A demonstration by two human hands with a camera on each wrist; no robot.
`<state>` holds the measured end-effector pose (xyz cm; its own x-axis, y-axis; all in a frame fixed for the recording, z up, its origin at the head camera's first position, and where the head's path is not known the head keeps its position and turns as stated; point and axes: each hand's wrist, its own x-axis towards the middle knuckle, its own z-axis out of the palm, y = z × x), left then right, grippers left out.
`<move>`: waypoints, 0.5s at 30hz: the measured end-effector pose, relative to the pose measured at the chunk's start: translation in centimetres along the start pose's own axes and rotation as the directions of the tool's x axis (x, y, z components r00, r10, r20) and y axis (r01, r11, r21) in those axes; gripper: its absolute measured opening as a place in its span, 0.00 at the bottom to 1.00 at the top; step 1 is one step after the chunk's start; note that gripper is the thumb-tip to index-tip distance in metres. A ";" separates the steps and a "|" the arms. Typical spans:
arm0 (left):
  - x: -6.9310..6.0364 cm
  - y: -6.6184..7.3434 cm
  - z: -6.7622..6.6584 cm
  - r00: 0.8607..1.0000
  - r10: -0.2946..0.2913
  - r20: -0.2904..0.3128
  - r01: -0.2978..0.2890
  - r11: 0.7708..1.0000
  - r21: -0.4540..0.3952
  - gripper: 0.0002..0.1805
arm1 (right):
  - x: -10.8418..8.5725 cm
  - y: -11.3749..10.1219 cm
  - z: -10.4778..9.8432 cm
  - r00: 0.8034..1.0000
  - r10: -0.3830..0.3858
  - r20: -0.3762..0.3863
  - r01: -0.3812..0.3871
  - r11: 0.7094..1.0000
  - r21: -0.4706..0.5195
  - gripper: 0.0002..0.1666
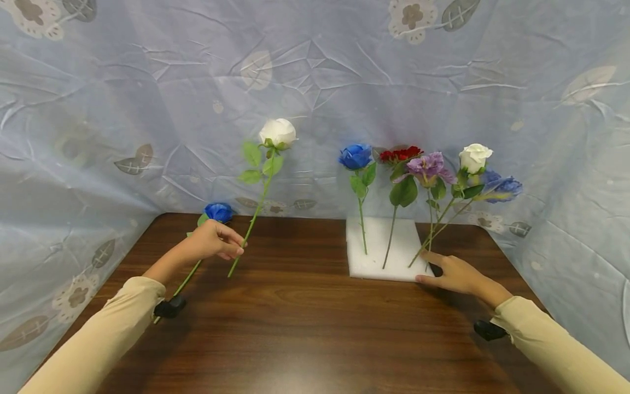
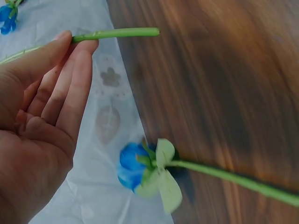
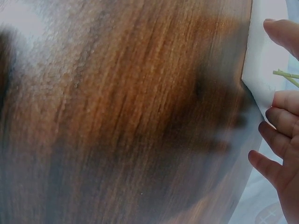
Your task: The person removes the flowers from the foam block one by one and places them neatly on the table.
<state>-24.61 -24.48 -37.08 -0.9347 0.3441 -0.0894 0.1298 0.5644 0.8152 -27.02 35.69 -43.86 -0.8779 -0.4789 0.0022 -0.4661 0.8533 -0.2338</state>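
My left hand (image 1: 216, 241) pinches the green stem of a white rose (image 1: 278, 134) between thumb and fingertips, the rose upright above the table; in the left wrist view the cut stem end (image 2: 140, 32) sticks out past the fingers. My right hand (image 1: 455, 276), fingers spread, touches the front right corner of a white foam block (image 1: 366, 266). In the block stand a blue rose (image 1: 355, 157), a red flower (image 1: 401, 154), a purple flower (image 1: 429, 168), a white rose (image 1: 475, 158) and a blue-violet flower (image 1: 498, 187), the last ones leaning right.
Another blue rose (image 1: 219, 212) lies on the dark wooden table (image 1: 295, 328) at the left, its stem passing beneath my left forearm; its head and leaves show in the left wrist view. Patterned grey-blue cloth (image 1: 315, 71) hangs behind the table and along both sides.
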 end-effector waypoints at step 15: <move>-3.8 -3.0 -2.3 0.990 -0.119 0.072 0.119 0.993 0.011 0.18 | -0.2 -0.6 -0.5 1.000 -0.001 0.015 0.000 1.000 0.014 0.51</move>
<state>-22.23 -29.22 -37.91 -0.9173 0.3273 -0.2268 0.0216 0.6095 0.7925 -26.58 35.35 -43.21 -0.8758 -0.4824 -0.0121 -0.4648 0.8501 -0.2477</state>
